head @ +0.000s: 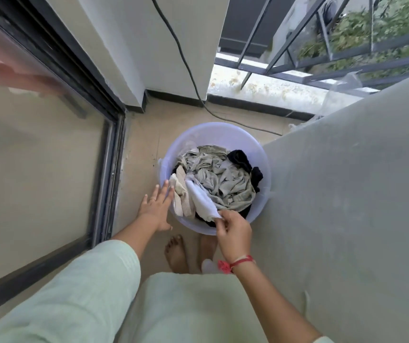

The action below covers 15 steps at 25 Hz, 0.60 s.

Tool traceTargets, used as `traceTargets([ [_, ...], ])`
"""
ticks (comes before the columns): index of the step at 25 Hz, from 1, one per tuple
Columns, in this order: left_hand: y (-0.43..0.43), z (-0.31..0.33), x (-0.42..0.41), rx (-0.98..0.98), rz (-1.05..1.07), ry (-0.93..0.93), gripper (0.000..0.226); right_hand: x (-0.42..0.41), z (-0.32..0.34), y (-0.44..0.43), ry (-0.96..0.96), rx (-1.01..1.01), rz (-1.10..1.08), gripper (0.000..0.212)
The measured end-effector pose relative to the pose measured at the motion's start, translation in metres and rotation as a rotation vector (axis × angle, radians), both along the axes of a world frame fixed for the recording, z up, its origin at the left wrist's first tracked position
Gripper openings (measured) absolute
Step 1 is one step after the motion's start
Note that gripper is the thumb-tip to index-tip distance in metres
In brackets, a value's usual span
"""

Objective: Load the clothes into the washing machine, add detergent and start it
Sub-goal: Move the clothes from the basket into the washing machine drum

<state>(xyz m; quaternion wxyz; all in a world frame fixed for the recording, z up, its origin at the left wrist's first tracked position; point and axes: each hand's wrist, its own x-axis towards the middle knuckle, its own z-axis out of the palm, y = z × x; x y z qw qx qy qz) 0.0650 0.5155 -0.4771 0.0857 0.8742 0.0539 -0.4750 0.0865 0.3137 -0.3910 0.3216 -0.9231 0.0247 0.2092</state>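
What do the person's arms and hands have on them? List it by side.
Left hand: a thin ring on one finger; a loose pale mint-green sleeve covers the upper arm down to around the elbow. Right hand: bare fingers, with a red thread band tied at the wrist, its tasselled knot hanging to the left.

crumpled clothes point(217, 179) heaped in lavender tub point(223, 137).

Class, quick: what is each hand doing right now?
Left hand: open, fingers spread beside the tub, holding nothing.
Right hand: closed, pinching the white cloth.
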Motion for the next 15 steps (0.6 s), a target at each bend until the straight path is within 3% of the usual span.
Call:
traceTargets([
  [7,-0.009,0.075,0.005,-0.14,0.212,-0.078,0.106,-0.019,0.094,-0.005,-0.163,0.11,-0.05,0.006],
  [12,-0.013,0.135,0.0,-0.27,0.409,-0.296,0.089,-0.009,0.149,0.002,-0.139,0.043,-0.005,0.005],
  [15,-0.015,0.143,-0.002,-0.273,0.321,-0.323,0.08,-0.013,0.159,0.003,-0.091,-0.028,0.105,0.009],
])
